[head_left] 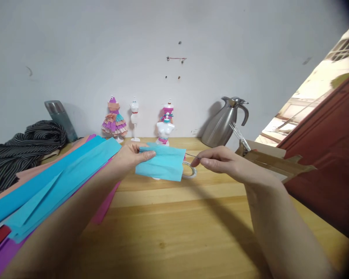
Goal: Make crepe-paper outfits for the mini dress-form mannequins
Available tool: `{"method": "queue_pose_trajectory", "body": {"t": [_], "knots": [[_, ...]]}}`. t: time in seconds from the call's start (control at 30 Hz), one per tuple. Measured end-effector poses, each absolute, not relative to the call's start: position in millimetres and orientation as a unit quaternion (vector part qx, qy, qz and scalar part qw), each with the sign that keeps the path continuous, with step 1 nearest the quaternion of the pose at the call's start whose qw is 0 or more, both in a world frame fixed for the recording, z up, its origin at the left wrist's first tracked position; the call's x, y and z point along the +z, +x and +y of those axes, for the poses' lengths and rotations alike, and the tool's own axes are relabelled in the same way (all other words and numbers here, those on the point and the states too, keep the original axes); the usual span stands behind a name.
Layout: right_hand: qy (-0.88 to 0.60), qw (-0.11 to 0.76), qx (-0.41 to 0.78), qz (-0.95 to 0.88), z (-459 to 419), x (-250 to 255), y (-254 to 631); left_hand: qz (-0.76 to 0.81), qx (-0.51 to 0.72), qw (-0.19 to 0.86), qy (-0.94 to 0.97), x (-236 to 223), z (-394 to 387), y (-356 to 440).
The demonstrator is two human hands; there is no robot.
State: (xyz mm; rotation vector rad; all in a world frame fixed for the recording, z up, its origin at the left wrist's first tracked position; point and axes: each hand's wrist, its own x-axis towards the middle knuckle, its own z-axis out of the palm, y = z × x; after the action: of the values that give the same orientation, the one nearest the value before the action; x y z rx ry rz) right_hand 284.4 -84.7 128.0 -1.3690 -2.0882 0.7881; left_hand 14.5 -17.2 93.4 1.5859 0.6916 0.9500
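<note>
A folded piece of light-blue crepe paper [161, 164] is pinched at its left end by my left hand [135, 155], thumb on top. My right hand [218, 162] is closed on a thin dark rod [192, 156], whose far end meets the paper's upper right edge; I cannot tell if it is a wire or a needle. Under the paper's right edge a roll of tape [193, 173] lies on the table, partly covered. Just behind the paper stands a small white mannequin [165, 131] with a pink band at its waist.
Crepe paper sheets [61, 186] in several colours lie at left, near a striped cloth [29, 149] and a bottle [61, 118]. Along the wall stand a mannequin in a ruffled paper dress [114, 122], another mannequin [134, 120], a steel jug [221, 122] and a cardboard box [267, 162].
</note>
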Motion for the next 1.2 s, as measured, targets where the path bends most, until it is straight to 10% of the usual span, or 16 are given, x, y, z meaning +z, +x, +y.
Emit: {"method": "queue_pose_trajectory", "body": {"t": [0.43, 0.77, 1.2], "knots": [[-0.482, 0.251, 0.265, -0.797, -79.0, 121.4, 272.1, 0.310, 0.364, 0.572, 0.667, 88.4, -16.7, 17.3], [-0.495, 0.249, 0.201, -0.808, -89.7, 122.0, 265.2, 0.292, 0.425, 0.369, 0.773, 82.0, -13.3, 16.4], [-0.494, 0.276, 0.389, -0.727, -72.1, 109.3, 270.3, 0.340, 0.333, 0.541, 0.694, 93.9, -13.2, 13.9]]}}
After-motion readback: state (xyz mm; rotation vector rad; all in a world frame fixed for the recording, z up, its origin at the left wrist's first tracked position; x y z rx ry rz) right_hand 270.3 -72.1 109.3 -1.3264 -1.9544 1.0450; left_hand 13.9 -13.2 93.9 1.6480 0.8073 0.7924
